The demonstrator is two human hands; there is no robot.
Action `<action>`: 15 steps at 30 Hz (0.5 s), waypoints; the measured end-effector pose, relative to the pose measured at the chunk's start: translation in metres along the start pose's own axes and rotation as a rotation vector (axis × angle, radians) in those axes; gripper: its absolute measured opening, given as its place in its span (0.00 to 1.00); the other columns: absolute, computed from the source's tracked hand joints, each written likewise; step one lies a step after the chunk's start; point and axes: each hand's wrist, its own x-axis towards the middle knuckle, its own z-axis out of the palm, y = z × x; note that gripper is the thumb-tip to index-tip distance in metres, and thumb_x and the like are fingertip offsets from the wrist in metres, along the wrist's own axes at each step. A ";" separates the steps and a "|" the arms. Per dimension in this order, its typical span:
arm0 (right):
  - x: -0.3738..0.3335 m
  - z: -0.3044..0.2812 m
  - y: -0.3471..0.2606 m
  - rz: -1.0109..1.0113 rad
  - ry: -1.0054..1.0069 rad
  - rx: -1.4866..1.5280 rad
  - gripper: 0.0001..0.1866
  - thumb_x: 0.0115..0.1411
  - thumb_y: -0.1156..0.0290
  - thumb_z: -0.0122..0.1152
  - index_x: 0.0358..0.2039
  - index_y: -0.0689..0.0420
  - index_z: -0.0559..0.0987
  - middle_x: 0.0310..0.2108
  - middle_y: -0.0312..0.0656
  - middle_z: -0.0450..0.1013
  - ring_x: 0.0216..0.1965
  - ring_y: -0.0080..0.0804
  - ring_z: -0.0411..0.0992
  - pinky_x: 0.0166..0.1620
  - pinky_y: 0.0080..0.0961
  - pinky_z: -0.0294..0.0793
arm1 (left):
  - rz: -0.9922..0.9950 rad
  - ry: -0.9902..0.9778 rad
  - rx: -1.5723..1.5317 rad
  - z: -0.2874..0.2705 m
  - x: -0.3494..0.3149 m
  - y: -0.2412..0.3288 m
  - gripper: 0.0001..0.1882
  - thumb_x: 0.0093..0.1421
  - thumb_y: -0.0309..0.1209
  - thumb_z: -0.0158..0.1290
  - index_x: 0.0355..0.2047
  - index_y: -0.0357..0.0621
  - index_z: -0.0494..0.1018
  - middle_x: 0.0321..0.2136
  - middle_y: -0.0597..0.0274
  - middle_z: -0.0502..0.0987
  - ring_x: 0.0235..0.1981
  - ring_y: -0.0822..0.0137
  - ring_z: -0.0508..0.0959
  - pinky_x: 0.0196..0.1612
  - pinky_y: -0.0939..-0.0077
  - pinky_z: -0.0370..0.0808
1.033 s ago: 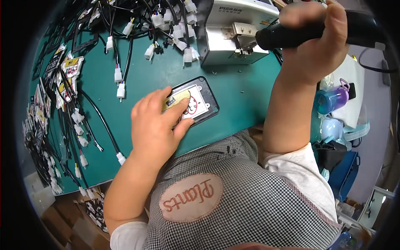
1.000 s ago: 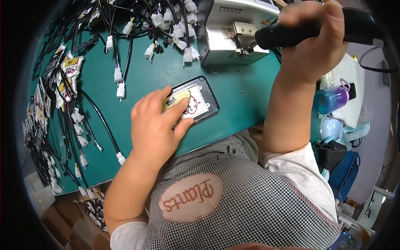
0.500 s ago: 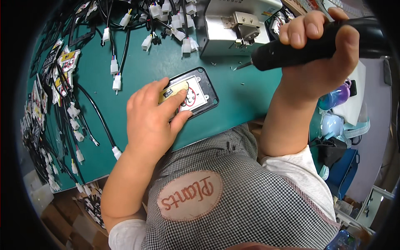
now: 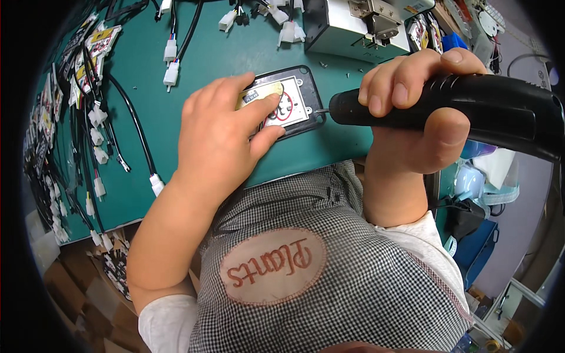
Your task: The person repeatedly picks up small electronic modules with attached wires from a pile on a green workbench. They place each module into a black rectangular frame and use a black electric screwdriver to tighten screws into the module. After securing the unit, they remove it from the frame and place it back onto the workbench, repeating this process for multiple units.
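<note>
My left hand (image 4: 220, 126) holds down a black rectangular housing (image 4: 312, 94) on the green work table. Its fingers lie over the top and the thumb is at the near edge. A white panel with a red ring and a yellow label (image 4: 272, 89) shows on the housing, partly under the fingers. In my right hand (image 4: 418, 112) is a black electric screwdriver (image 4: 500, 109), gripped around its body and lying almost level. Its thin bit points left at the housing's near right corner. Whether the bit sits in the screw hole there I cannot tell.
A metal box-shaped machine (image 4: 359, 35) stands at the back right, with several small screws (image 4: 347, 75) near it. Cables with white connectors (image 4: 170, 73) lie at the back. Bundles of wired, labelled parts (image 4: 94, 53) cover the left side. A blue bin (image 4: 477, 250) is at the right.
My right hand has brought the screwdriver down and left, from beside the machine to the housing's corner. My left hand stays on the housing. The view has shifted slightly.
</note>
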 end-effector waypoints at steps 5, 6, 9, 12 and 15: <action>-0.010 -0.003 0.012 0.000 0.057 0.013 0.29 0.59 0.51 0.58 0.51 0.56 0.63 0.25 0.41 0.67 0.20 0.31 0.69 0.27 0.32 0.73 | 0.001 0.006 0.007 0.000 0.000 0.000 0.22 0.41 0.35 0.66 0.40 0.53 0.79 0.46 0.55 0.73 0.47 0.53 0.72 0.50 0.60 0.67; -0.010 -0.005 0.015 0.010 0.036 0.022 0.28 0.59 0.52 0.58 0.51 0.56 0.63 0.25 0.41 0.68 0.21 0.31 0.69 0.27 0.31 0.73 | 0.001 0.006 0.005 0.000 0.000 0.000 0.22 0.41 0.35 0.66 0.40 0.53 0.79 0.46 0.55 0.73 0.47 0.53 0.72 0.50 0.60 0.67; -0.009 0.000 0.017 0.030 -0.015 -0.003 0.28 0.57 0.55 0.61 0.51 0.57 0.63 0.25 0.42 0.68 0.20 0.31 0.69 0.26 0.30 0.73 | -0.002 0.013 0.001 -0.001 0.000 -0.001 0.22 0.41 0.35 0.66 0.40 0.53 0.79 0.46 0.55 0.73 0.48 0.53 0.72 0.50 0.59 0.67; -0.005 -0.001 0.026 0.002 -0.073 0.069 0.29 0.56 0.57 0.63 0.50 0.58 0.63 0.24 0.42 0.68 0.20 0.30 0.69 0.24 0.28 0.73 | -0.003 0.026 -0.007 0.000 -0.002 -0.001 0.21 0.41 0.35 0.66 0.40 0.54 0.79 0.47 0.55 0.73 0.47 0.52 0.72 0.50 0.59 0.67; 0.003 0.007 0.020 0.076 -0.057 -0.053 0.29 0.55 0.58 0.64 0.49 0.60 0.63 0.24 0.42 0.68 0.19 0.30 0.68 0.23 0.26 0.72 | -0.001 0.034 -0.028 0.001 -0.002 -0.002 0.21 0.41 0.35 0.66 0.40 0.54 0.79 0.47 0.56 0.73 0.48 0.52 0.72 0.50 0.59 0.67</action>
